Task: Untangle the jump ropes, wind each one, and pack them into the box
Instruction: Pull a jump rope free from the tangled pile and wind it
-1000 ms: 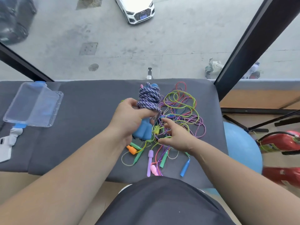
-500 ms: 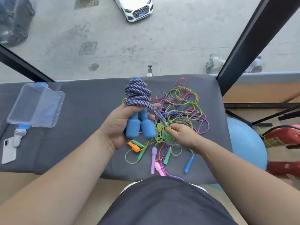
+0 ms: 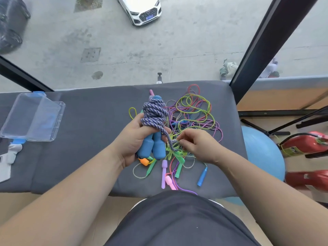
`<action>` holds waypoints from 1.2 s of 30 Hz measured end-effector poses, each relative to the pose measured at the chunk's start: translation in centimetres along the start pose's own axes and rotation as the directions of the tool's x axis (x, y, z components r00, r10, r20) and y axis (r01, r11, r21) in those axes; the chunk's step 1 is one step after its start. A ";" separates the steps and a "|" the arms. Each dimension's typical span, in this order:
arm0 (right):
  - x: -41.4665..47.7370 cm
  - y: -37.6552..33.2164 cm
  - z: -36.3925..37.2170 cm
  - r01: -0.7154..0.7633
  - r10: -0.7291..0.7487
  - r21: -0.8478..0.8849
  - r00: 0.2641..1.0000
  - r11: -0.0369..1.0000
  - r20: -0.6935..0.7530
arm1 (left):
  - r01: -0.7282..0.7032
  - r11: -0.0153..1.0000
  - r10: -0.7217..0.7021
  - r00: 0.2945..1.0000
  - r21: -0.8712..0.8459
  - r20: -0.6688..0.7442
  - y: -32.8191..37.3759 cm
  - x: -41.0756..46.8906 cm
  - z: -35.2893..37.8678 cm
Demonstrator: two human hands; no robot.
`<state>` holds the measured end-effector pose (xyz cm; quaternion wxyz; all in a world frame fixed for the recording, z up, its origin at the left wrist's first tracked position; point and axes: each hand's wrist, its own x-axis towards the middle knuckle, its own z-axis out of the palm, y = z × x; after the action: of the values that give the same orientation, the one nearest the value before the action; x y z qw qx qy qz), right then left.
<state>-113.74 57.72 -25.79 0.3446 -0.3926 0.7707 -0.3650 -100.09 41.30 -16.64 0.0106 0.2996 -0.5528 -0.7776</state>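
Note:
My left hand (image 3: 132,140) grips a jump rope with two blue handles (image 3: 154,146), and its braided purple cord (image 3: 153,113) is wound in a bundle above my fingers. A loose end of that cord runs down to my right hand (image 3: 197,145), which pinches it. Behind and under both hands lies a tangle of thin green, purple and pink ropes (image 3: 194,112). Small handles lie at the near edge: orange (image 3: 144,161), green (image 3: 150,168), purple (image 3: 164,172), pink (image 3: 169,181) and blue (image 3: 202,176). A clear plastic box (image 3: 32,118) stands open at the far left.
Everything rests on a dark grey padded bench (image 3: 92,125) in front of a window. A white and grey device (image 3: 8,159) lies left, below the box. A blue exercise ball (image 3: 262,153) and red fire extinguishers (image 3: 305,144) sit on the floor to the right.
My left hand has turned the wound blue-handled rope upright, handles down. My right hand moved from the thin tangle and now pinches the braided cord's loose end.

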 end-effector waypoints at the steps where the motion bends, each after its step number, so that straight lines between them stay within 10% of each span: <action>1: -0.1 -0.3 0.0 0.016 -0.017 -0.003 0.999 1.000 -0.030 | 0.015 1.000 -0.015 1.000 -0.026 0.013 -0.2 -0.1 0.1; 8: 0.1 -0.6 -0.5 0.070 -0.081 -0.062 0.977 0.996 -0.200 | 0.048 0.997 -0.044 0.997 -0.062 0.062 -1.4 0.2 0.7; 13: 0.1 -0.1 -3.0 0.110 -0.136 -0.354 0.989 0.929 -0.050 | 0.037 0.998 -0.035 0.998 0.055 -0.043 -2.2 0.8 -0.2; 16: -0.5 0.7 -4.2 -0.046 0.055 0.078 0.992 0.996 -0.110 | 0.008 0.999 -0.023 0.960 -0.053 -0.279 -2.8 1.5 -1.2; 19: -1.0 1.0 -4.6 -0.129 0.296 0.673 0.945 0.728 -0.139 | -0.019 0.992 -0.039 0.895 -0.126 -0.444 -3.3 2.0 -2.2; 25: 0.5 0.7 -4.3 -0.046 0.583 0.923 0.787 0.382 -0.202 | -0.140 0.982 0.074 0.904 -0.129 -0.422 -2.3 2.0 0.8; 32: -0.2 0.2 -3.9 -0.094 0.144 0.492 0.987 0.866 -0.065 | -0.144 0.957 0.040 0.926 -0.252 -0.376 0.2 1.9 2.4; 36: -0.3 0.3 -4.3 -0.018 0.033 0.468 0.999 0.883 -0.024 | -0.069 0.929 -0.116 0.878 -0.363 -0.464 0.1 3.0 1.4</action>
<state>-117.19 59.38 -23.80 0.4218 -0.2822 0.6702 -0.5416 -103.26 41.41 -17.58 0.1928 0.4811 -0.3735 -0.7693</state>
